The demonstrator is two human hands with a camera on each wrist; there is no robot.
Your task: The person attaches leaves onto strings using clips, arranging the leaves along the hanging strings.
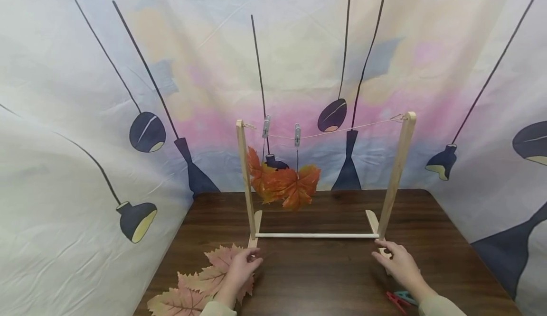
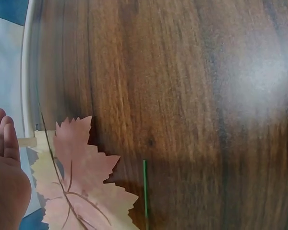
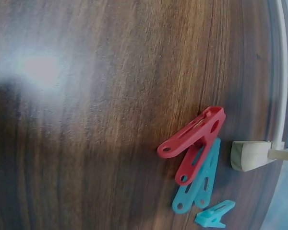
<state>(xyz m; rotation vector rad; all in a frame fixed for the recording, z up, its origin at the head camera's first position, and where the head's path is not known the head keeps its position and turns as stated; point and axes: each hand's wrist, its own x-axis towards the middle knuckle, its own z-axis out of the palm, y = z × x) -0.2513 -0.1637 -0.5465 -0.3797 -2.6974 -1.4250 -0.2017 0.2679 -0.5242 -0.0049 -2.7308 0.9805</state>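
Note:
A wooden rack with two posts (image 1: 396,178) and a white crossbar (image 1: 316,235) stands on the table. My left hand (image 1: 240,271) is by the rack's left foot, above pale pink leaves (image 1: 213,273); in the left wrist view its fingers look fairly straight. By the right foot (image 3: 249,155) is my right hand (image 1: 399,261), thumb and fingers apart. No fingers show on that foot in the right wrist view, where the hand is out of sight. Two grey clothespins (image 1: 297,135) on the string (image 1: 342,130) hold orange leaves (image 1: 299,188) by their stems.
A red clothespin (image 3: 197,143) lies partly over a teal clothespin (image 3: 185,199), with a smaller teal clip (image 3: 215,214) close by. A thin green stem (image 2: 145,191) shows beside the pink leaf. Behind the brown table (image 1: 320,268) hangs a cloth printed with lamps (image 1: 290,60).

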